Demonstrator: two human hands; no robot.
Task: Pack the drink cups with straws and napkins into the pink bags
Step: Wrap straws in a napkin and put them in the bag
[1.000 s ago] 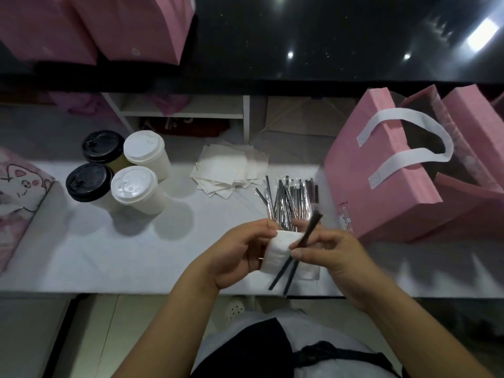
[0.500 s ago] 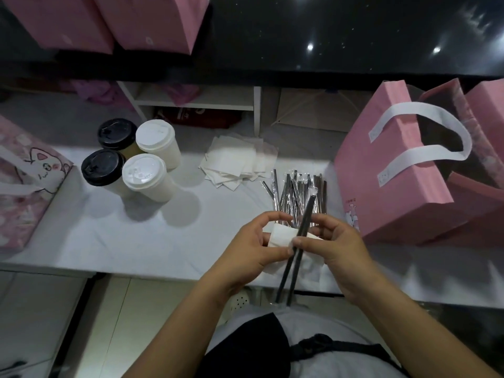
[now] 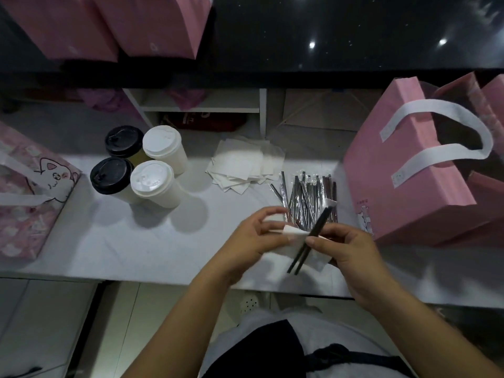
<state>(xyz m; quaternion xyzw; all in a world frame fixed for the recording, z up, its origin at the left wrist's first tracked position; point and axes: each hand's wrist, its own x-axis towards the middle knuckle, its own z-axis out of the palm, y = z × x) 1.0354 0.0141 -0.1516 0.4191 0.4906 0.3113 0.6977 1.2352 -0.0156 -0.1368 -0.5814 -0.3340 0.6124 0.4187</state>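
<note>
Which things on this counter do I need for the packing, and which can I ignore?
For the job:
four lidded cups
napkin pile
wrapped straws
two straws and a napkin, held by left hand and right hand
open pink bag

Lying about:
cat-print bag
shelf clutter
pink bags on the dark ledge

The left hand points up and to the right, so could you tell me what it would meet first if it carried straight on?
Likely the pile of wrapped straws just beyond the left hand, though depth is unclear.
</note>
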